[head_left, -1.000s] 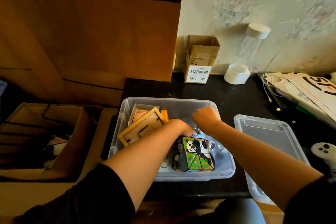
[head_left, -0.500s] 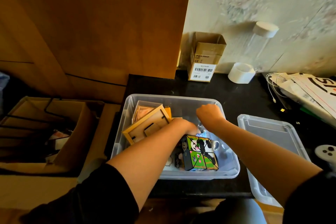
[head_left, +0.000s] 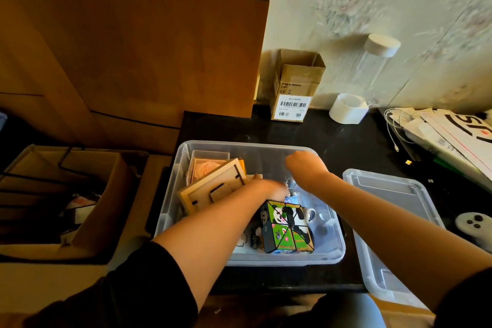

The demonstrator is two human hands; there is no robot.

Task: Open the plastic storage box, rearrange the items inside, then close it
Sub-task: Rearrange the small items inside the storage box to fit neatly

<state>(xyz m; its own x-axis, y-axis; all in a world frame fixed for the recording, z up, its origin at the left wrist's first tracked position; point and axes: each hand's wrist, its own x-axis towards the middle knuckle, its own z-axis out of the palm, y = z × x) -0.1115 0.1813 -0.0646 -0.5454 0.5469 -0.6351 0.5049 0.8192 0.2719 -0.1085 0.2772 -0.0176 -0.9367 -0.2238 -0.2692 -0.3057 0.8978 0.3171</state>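
The clear plastic storage box (head_left: 170, 221) stands open on the black counter. Its clear lid (head_left: 394, 224) lies flat to the right of it. Inside, a wooden framed puzzle (head_left: 213, 192) leans at the left over a pinkish flat box (head_left: 205, 168). A green panda-print cube (head_left: 286, 229) sits at the front. My left hand (head_left: 269, 189) reaches down into the middle of the box beside the wooden puzzle. My right hand (head_left: 303, 165) is over the back right of the box with its knuckles up. The fingers of both hands point down and are hidden.
A small cardboard box with a barcode (head_left: 295, 88) stands at the wall, with a roll of white tape (head_left: 347, 109) and a clear tube next to it. Papers and a white cable (head_left: 452, 130) lie at the right. An open carton (head_left: 80, 194) stands lower on the left, and a white controller (head_left: 472, 224) lies right of the lid.
Both hands stay inside the box at nearly the same spots. The right hand has edged slightly toward the back wall. The view has shifted a little.
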